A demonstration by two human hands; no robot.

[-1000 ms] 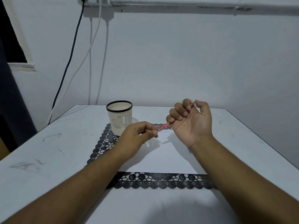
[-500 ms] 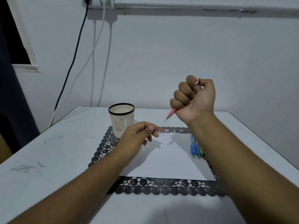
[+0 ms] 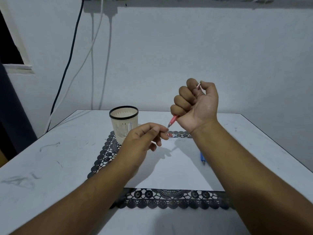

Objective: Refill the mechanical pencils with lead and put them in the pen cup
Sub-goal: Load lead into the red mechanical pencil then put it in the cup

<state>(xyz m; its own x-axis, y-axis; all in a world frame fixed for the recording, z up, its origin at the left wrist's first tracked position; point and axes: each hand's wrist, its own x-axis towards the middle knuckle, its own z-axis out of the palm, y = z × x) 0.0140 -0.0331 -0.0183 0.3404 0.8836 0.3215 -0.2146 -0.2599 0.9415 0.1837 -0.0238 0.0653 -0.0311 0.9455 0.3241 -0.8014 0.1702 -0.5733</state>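
— From the head camera, what is each hand doing?

— The right hand [image 3: 196,106] is raised above the tabletop [image 3: 50,160], its grip clenched round a red pencil [image 3: 173,120]; the tip slants down and left, and the metal top end pokes out by the thumb. The left hand [image 3: 144,141] sits lower, pinching a small red-and-white lead case [image 3: 169,134] just under that tip (whether tip and fingers touch, I cannot tell).

— Where is the cup?

— The cream pen cup [image 3: 124,126] with a black rim stands upright on the far left corner of a black lace mat [image 3: 169,199]. A white sheet [image 3: 172,170] lies on the mat, and a blue pencil [image 3: 202,158] rests at the sheet's right edge, half hidden by the right forearm.
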